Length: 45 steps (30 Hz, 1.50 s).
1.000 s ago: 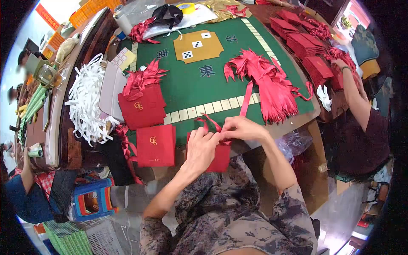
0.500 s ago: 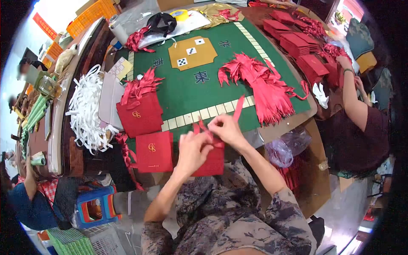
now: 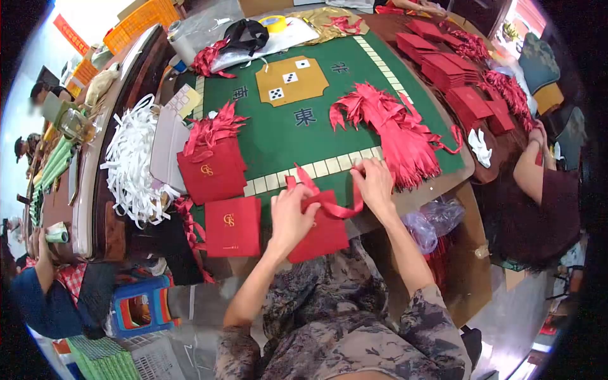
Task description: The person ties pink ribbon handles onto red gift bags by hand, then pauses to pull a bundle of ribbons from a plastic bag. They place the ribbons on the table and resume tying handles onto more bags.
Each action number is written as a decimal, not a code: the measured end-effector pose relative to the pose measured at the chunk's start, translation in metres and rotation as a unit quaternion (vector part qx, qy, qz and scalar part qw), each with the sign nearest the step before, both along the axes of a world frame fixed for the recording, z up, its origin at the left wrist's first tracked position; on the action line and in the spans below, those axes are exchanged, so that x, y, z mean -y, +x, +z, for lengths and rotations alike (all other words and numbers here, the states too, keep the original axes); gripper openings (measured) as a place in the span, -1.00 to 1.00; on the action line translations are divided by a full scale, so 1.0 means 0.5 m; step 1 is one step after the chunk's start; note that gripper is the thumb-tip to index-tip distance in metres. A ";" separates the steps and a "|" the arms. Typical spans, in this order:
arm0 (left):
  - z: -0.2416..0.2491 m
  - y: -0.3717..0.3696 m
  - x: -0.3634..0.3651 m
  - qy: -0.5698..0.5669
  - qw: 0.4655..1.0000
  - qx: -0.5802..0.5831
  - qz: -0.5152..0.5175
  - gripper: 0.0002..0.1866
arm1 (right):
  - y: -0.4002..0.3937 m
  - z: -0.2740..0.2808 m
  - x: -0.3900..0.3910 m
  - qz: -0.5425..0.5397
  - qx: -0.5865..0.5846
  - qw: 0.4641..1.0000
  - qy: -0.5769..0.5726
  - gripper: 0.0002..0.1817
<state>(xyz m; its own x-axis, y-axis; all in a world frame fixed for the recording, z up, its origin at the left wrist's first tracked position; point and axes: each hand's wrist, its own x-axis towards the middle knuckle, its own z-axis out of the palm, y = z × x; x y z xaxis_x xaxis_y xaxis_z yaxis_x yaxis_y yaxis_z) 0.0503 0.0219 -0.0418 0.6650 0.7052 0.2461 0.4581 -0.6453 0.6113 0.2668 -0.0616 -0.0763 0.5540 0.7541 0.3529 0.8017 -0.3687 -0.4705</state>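
A red paper bag (image 3: 320,239) with a gold print lies flat at the table's near edge, partly hidden by my left hand. A red ribbon (image 3: 342,209) runs across its top end. My left hand (image 3: 292,212) has its fingers closed on the ribbon at the bag's top. To the right, my right hand (image 3: 375,185) pinches the ribbon's other stretch, which sags in a curve between the two hands. Left of my left hand lie red bags with gold letters (image 3: 232,228). A spread bundle of red ribbons (image 3: 399,136) lies beyond my right hand.
The green table mat (image 3: 272,139) carries a stack of red bags (image 3: 212,171) with ribbons on top. White straps (image 3: 136,158) hang at the left edge. More red bags (image 3: 446,69) are piled at the far right, where another person (image 3: 532,209) sits. A clear plastic bag (image 3: 430,221) lies low right.
My right hand has moved right, away from my left hand, drawing the ribbon out into a curve. The bag has turned slightly. The person at right has lowered an arm.
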 end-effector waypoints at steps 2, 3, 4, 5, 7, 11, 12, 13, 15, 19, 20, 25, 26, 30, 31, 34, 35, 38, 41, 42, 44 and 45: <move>0.000 0.015 0.010 0.037 0.999 0.026 0.002 -0.73 | 0.003 -0.012 -0.008 0.015 -0.014 0.999 0.037 -0.79; -0.002 0.017 0.011 0.071 0.996 0.049 0.009 -0.73 | 0.001 -0.003 -0.006 0.019 -0.014 0.999 0.037 -0.79; -0.003 0.009 0.007 0.071 0.996 0.050 0.013 -0.73 | 0.002 0.008 0.001 0.025 -0.116 0.989 0.087 -0.82; -0.005 -0.008 0.002 0.072 0.996 0.046 0.028 -0.73 | 0.001 0.017 0.011 0.029 -0.218 0.966 0.133 -0.83; -0.013 -0.047 -0.013 0.062 0.996 0.047 0.050 -0.72 | -0.012 0.078 0.049 0.069 -0.328 0.923 0.191 -0.85; -0.027 -0.087 -0.027 0.028 0.999 0.000 0.045 -0.70 | -0.096 0.197 0.091 0.113 -0.441 0.871 0.185 -0.88; -0.027 -0.085 -0.025 0.027 0.999 -0.024 0.033 -0.71 | -0.117 0.208 0.090 0.135 -0.460 0.863 0.161 -0.88; -0.028 -0.084 -0.024 0.027 0.998 -0.047 0.020 -0.72 | -0.130 0.203 0.084 0.196 -0.434 0.870 0.129 -0.87; -0.033 -0.084 -0.023 0.037 0.999 -0.037 0.007 -0.73 | -0.160 0.184 0.068 0.228 -0.369 0.901 0.021 -0.86; -0.031 -0.078 -0.021 0.056 0.998 -0.037 0.004 -0.73 | -0.221 0.075 0.033 0.231 -0.223 0.947 0.030 -0.85; -0.027 -0.079 -0.021 0.052 0.998 -0.028 0.004 -0.75 | -0.230 0.054 0.027 0.215 -0.192 0.957 0.029 -0.85; -0.002 -0.083 -0.028 0.037 0.999 -0.029 -0.024 -0.82 | -0.241 0.037 0.023 0.176 -0.184 0.967 0.014 -0.85; -0.001 -0.084 -0.030 0.029 0.998 -0.036 -0.032 -0.83 | -0.241 0.038 0.023 0.176 -0.184 0.967 0.013 -0.85; -0.002 -0.079 -0.031 0.025 0.998 -0.025 -0.055 -0.86 | -0.237 0.043 0.022 0.139 -0.223 0.965 0.009 -0.85; -0.004 -0.078 -0.029 0.015 0.998 -0.019 -0.056 -0.88 | -0.236 0.045 0.022 0.124 -0.235 0.964 -0.005 -0.84; -0.009 -0.075 -0.025 -0.004 0.998 -0.007 -0.056 -0.92 | -0.230 0.058 0.018 0.111 -0.264 0.957 -0.045 -0.81; -0.009 -0.073 -0.024 -0.012 0.998 0.000 -0.055 -0.93 | -0.231 0.064 0.018 0.111 -0.264 0.957 -0.045 -0.81; -0.009 -0.067 -0.015 -0.018 0.999 -0.002 -0.039 -0.96 | -0.238 0.073 0.014 0.092 -0.276 0.955 -0.059 -0.80; -0.007 -0.067 -0.007 -0.017 0.999 0.001 -0.037 -0.95 | -0.242 0.074 0.011 0.088 -0.254 0.961 -0.065 -0.80; -0.005 -0.065 -0.003 -0.016 0.999 0.000 -0.037 -0.95 | -0.242 0.072 0.010 0.095 -0.235 0.965 -0.060 -0.77; -0.004 -0.062 0.008 -0.005 0.999 0.011 -0.040 -0.92 | -0.244 0.073 0.010 0.101 -0.217 0.969 -0.055 -0.75; -0.003 -0.061 0.006 -0.005 0.999 0.012 -0.040 -0.92 | -0.244 0.078 0.008 0.100 -0.219 0.970 -0.045 -0.77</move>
